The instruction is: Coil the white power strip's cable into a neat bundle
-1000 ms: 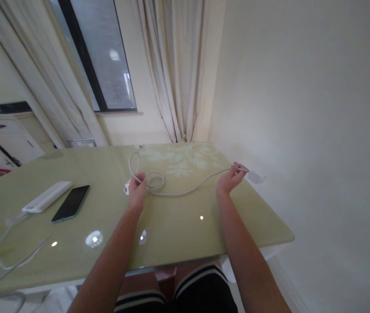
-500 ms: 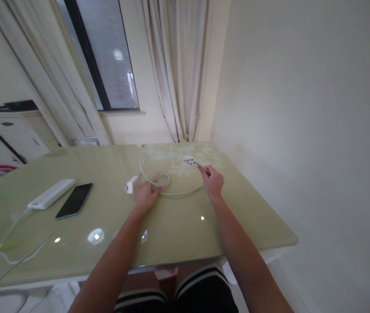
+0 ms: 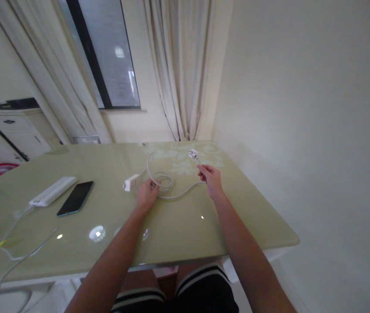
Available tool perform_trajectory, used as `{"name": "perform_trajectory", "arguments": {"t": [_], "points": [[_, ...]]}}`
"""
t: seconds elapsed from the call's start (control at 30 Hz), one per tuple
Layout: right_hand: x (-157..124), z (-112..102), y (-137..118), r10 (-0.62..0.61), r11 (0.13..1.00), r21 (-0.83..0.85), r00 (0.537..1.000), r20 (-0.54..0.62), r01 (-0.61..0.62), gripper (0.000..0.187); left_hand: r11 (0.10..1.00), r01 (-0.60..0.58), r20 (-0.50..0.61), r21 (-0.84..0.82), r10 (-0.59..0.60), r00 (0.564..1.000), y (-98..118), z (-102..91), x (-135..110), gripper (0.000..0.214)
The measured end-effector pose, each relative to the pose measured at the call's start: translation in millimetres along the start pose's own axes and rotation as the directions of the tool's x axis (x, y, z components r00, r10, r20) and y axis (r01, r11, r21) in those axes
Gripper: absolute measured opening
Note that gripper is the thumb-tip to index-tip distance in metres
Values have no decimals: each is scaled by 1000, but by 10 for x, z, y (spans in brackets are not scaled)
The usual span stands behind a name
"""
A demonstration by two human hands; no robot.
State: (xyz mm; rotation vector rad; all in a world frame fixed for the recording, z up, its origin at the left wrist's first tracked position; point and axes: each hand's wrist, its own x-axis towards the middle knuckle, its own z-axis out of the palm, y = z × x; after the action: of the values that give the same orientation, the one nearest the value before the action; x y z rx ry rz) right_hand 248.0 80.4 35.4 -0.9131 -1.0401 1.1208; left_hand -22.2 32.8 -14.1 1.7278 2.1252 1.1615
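- Left hand [image 3: 146, 194]: fingers gripping cable [image 3: 175, 196] loops, pinning them on tabletop [image 3: 178, 226] beside socket block [image 3: 130, 183]
- Right hand [image 3: 209, 178]: fingers pinching cable behind plug [image 3: 193, 154], holding plug raised
- Risk: right-hand pull overpowering left grip, loops slipping, tangling
- Risk: pinch loosening, plug striking tabletop

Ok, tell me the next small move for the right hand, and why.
Probably swing the right hand toward the left hand, laying the slack white cable as another loop on the coil. The left hand pins small loops on the table, the right pinches the cable just below the plug, and one loose curve lies between them.
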Motion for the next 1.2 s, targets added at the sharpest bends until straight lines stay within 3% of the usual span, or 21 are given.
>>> {"name": "perform_trajectory", "arguments": {"t": [0.13,0.23,0.33,0.43,0.53,0.67,0.73,0.83,0.93,1.03,1.2], "points": [[-47,60,-17,84,984,143,988,129,-102,38,934,-7,-38,-358,-7,999,-41,74,42,53],[-55,68,-23,126,957,235,975,181,-167,34,818,80,20,-569,-84,996,-50,88,80,46],[-35,47,-24,143,913,352,970,194,-205,30,752,135,84,-645,-106,991,-45,71,97,44],[-27,40,-25,118,872,449,973,197,-196,33,795,96,42,-599,-88,995,-30,50,96,42],[-61,69,-35,53,856,495,978,201,-148,35,888,27,-141,-458,-103,985,-3,-2,88,45],[-125,110,-85,-32,889,455,985,167,-48,38,992,-33,-372,-121,-15,928,36,-176,54,46],[-129,91,-124,-53,901,435,992,111,0,43,1000,5,-446,24,7,895,18,-271,31,46],[-84,-9,-177,-102,887,455,995,18,83,53,979,169,-472,110,-98,876,-118,-357,41,51],[-9,-144,-207,-174,887,420,981,-83,192,56,965,241,-384,-105,-263,885,-354,-372,135,53],[34,-222,-216,-217,889,376,963,-159,262,58,890,243,-337,-386,-381,861,-540,-338,264,48],[7,-149,-218,-241,882,370,954,-180,293,77,584,221,-183,-781,-553,813,-565,-246,401,33]]}}
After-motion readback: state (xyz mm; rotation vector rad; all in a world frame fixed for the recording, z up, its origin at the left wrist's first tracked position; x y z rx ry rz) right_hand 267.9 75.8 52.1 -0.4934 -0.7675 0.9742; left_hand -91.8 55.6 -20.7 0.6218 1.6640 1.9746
